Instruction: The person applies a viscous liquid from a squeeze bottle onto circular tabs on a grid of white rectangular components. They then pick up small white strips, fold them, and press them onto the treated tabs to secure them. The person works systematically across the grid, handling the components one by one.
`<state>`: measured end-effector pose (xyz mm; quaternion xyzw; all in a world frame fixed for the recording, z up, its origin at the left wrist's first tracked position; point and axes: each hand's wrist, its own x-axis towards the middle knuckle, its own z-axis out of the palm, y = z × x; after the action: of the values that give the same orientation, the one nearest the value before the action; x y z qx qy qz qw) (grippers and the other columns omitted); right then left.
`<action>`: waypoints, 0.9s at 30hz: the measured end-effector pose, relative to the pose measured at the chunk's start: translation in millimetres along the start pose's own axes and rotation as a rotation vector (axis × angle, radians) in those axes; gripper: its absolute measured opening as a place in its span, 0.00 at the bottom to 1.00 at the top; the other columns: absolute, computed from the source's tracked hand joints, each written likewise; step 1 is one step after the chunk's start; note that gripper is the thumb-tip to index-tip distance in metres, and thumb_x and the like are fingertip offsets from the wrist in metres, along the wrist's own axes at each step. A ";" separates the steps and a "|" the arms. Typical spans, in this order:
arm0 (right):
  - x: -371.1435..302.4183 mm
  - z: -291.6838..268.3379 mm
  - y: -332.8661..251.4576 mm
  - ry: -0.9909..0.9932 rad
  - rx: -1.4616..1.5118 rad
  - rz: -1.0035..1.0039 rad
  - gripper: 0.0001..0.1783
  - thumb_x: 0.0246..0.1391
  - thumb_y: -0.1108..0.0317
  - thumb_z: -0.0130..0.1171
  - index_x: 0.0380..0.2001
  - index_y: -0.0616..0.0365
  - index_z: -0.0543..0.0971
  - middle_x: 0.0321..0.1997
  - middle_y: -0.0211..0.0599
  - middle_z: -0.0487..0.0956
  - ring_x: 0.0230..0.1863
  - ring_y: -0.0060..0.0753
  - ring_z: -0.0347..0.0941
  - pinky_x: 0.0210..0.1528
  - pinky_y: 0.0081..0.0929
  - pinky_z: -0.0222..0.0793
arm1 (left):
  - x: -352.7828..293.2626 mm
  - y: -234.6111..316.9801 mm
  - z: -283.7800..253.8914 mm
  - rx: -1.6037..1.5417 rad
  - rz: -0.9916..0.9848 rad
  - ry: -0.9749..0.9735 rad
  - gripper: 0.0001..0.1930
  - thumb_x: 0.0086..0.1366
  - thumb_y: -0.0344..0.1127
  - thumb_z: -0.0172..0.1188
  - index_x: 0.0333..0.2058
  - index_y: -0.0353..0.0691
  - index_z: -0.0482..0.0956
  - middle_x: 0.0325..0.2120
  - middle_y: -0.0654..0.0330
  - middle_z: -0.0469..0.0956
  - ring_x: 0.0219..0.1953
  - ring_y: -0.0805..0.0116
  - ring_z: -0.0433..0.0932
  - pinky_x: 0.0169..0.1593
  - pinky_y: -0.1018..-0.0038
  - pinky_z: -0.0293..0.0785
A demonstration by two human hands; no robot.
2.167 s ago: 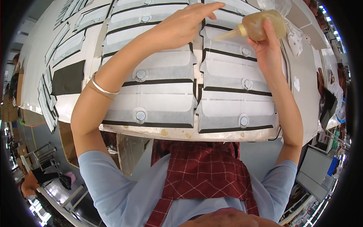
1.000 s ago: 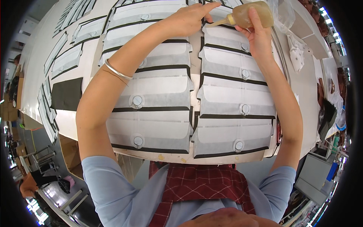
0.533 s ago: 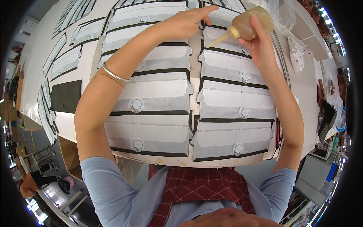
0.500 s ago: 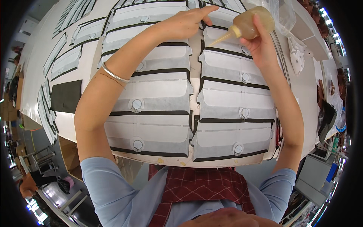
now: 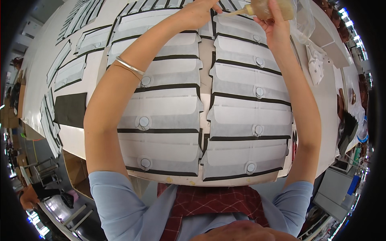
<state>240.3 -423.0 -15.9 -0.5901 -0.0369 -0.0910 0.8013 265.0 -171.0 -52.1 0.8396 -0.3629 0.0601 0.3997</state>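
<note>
My right hand [image 5: 277,30] is wrapped round a squeeze bottle [image 5: 263,9] of amber liquid, tilted so its thin yellowish nozzle [image 5: 238,13] points left. The nozzle tip hovers at the upper left corner of a far white-and-grey panel [image 5: 235,27] in the right column; whether it touches cannot be made out. My left hand [image 5: 199,15] reaches to the same corner, its fingers partly stretched and apart near the nozzle tip. Two columns of similar black-edged panels overlap toward me, with round disc fasteners [image 5: 259,92] near their lower edges.
More panels [image 5: 70,71] lie at the left of the white table [image 5: 94,76], beside a plain black sheet [image 5: 70,109]. Clear plastic wrapping [image 5: 303,20] and a white spotted piece [image 5: 319,63] lie at the right. A cardboard box [image 5: 76,170] stands below the left edge.
Both hands have moved farther away over the panels, the bottle going up in the picture. The nozzle now lies flatter and nearer my left fingers. The panels sit lower in view.
</note>
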 end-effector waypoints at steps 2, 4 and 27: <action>6.5 -0.9 12.4 0.006 -0.061 -0.010 0.22 0.62 0.50 0.64 0.52 0.52 0.76 0.42 0.33 0.83 0.37 0.27 0.82 0.30 0.23 0.78 | 4.9 -1.9 3.8 0.025 -0.047 -0.013 0.38 0.59 0.16 0.42 0.71 0.38 0.56 0.45 0.46 0.79 0.53 0.49 0.75 0.61 0.62 0.69; 10.0 1.2 19.2 -0.009 -0.083 -0.022 0.22 0.62 0.50 0.64 0.51 0.52 0.76 0.41 0.33 0.83 0.37 0.26 0.82 0.30 0.23 0.78 | 6.7 -4.6 5.4 0.055 -0.062 -0.019 0.38 0.59 0.16 0.42 0.71 0.38 0.56 0.46 0.47 0.80 0.54 0.48 0.74 0.61 0.62 0.69; -12.2 0.7 5.9 -0.049 -0.091 0.172 0.25 0.63 0.47 0.63 0.52 0.54 0.76 0.42 0.32 0.83 0.36 0.25 0.82 0.32 0.23 0.80 | 8.5 -4.5 9.1 0.092 -0.163 -0.078 0.35 0.64 0.20 0.41 0.71 0.41 0.56 0.53 0.47 0.78 0.58 0.48 0.74 0.63 0.62 0.69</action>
<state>229.4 -419.5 -23.2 -0.6289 -0.0014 -0.0091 0.7774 272.4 -180.4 -57.7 0.8856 -0.3054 0.0113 0.3497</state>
